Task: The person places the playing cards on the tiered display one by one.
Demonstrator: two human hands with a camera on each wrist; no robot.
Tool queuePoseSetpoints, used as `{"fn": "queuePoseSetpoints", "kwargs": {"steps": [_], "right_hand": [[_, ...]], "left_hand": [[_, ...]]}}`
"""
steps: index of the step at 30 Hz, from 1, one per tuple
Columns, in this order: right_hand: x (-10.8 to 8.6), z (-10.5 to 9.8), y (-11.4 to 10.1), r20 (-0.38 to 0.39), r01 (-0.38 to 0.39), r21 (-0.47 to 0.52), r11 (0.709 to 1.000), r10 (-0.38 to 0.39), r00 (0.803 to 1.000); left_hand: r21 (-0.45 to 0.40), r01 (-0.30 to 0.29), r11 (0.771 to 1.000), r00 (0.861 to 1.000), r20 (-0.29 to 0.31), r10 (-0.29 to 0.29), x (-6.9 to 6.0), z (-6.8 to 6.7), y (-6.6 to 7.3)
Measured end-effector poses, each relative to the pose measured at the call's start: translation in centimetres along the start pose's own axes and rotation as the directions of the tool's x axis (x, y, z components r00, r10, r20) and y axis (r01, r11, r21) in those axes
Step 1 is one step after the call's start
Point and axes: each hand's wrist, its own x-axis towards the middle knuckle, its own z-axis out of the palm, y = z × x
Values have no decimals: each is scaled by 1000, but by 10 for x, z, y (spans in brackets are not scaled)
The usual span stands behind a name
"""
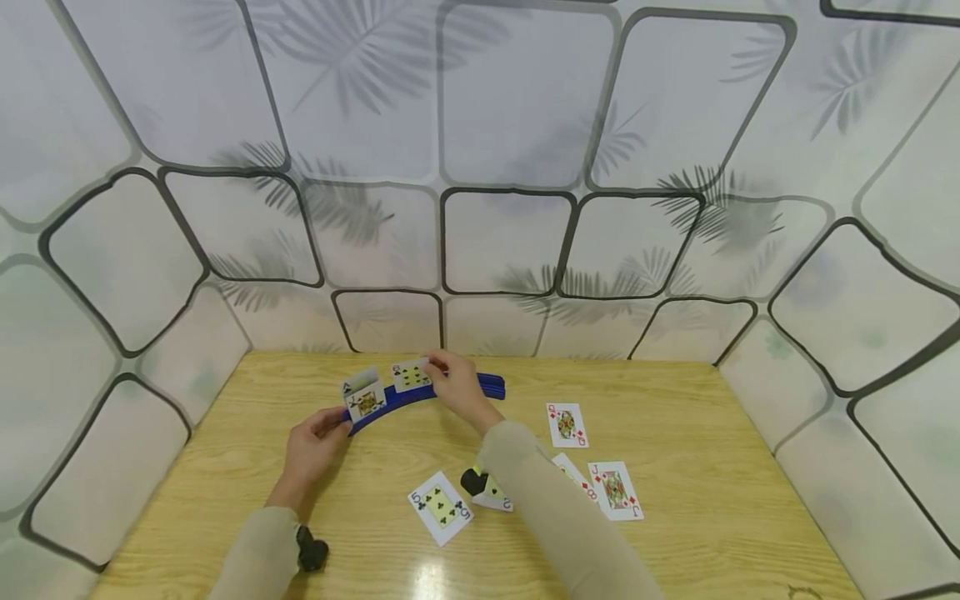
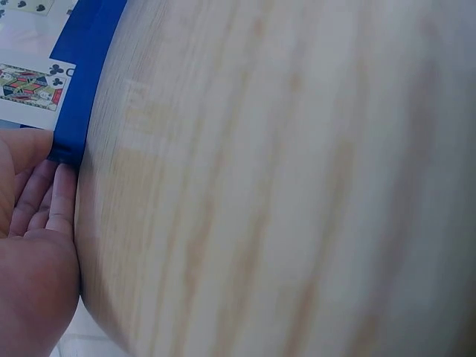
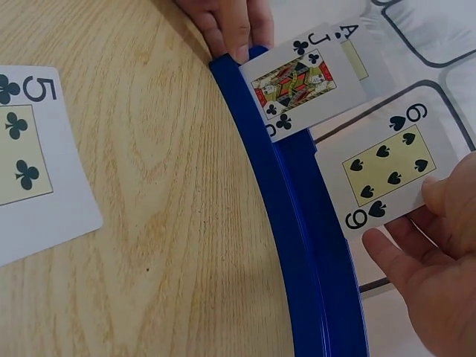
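A curved blue card holder [image 1: 401,400] lies toward the back of the table. At its left end my left hand [image 1: 311,450] grips it between thumb and fingers, also in the left wrist view [image 2: 41,223]. The jack of clubs [image 3: 296,83] stands there with an ace [image 3: 361,56] partly behind it. My right hand [image 3: 439,260] pinches the six of spades [image 3: 388,167] by its edge, thumb on the face and fingers behind; the card's lower edge is at the holder's rear part, beside the jack.
Face up on the table are the five of clubs [image 1: 441,508], the queen of diamonds [image 1: 567,426] and the jack of diamonds [image 1: 616,491]. An eight [image 1: 573,473] and another card [image 1: 495,496] are partly hidden by my right arm. A patterned curtain [image 1: 510,242] surrounds the table.
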Motion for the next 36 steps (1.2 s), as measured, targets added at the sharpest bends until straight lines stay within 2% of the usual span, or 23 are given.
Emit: {"fn": "queuePoseSetpoints", "kwargs": {"steps": [9, 23, 36], "right_hand": [[7, 6, -5, 3, 18, -18, 1000, -18, 1000], [14, 12, -8, 1, 45, -57, 997, -45, 999], [15, 16, -2, -11, 28, -62, 998, -29, 1000]], "left_hand": [[-11, 4, 1000, 1000, 16, -4, -1, -2, 0], [-39, -10, 999, 1000, 9, 11, 1, -1, -1], [-22, 5, 1000, 1000, 20, -4, 1, -2, -1]]}}
